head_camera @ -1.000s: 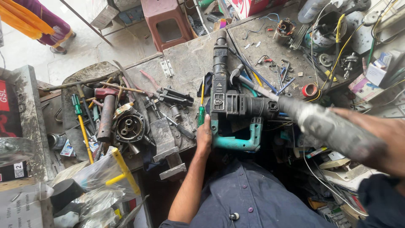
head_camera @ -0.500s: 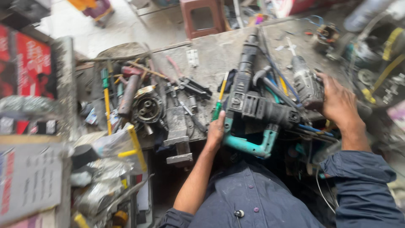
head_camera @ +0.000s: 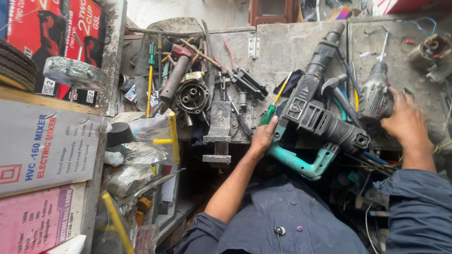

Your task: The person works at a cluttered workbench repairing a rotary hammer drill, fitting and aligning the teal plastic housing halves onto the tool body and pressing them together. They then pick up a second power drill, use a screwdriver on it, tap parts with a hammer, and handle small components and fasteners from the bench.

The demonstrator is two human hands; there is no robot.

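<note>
A large black rotary hammer drill [head_camera: 314,113] with a teal handle [head_camera: 301,162] lies on the grimy workbench [head_camera: 282,47], its nose pointing away from me. My left hand [head_camera: 263,137] grips the teal handle at its left end, near a green-handled screwdriver [head_camera: 273,109]. My right hand [head_camera: 408,121] rests on a smaller grey power tool body [head_camera: 376,94] lying on the bench to the right of the drill.
Left of the drill lie pliers, screwdrivers, a metal pipe [head_camera: 173,80], a round motor part [head_camera: 192,98] and a metal bracket [head_camera: 219,127]. Cardboard boxes [head_camera: 44,146] and plastic bags [head_camera: 141,155] crowd the left side. Wires and small parts clutter the right.
My right hand moved the grey power tool from in front of me to the bench at the right and set it down. My view swung left. My left hand stayed on the teal handle.
</note>
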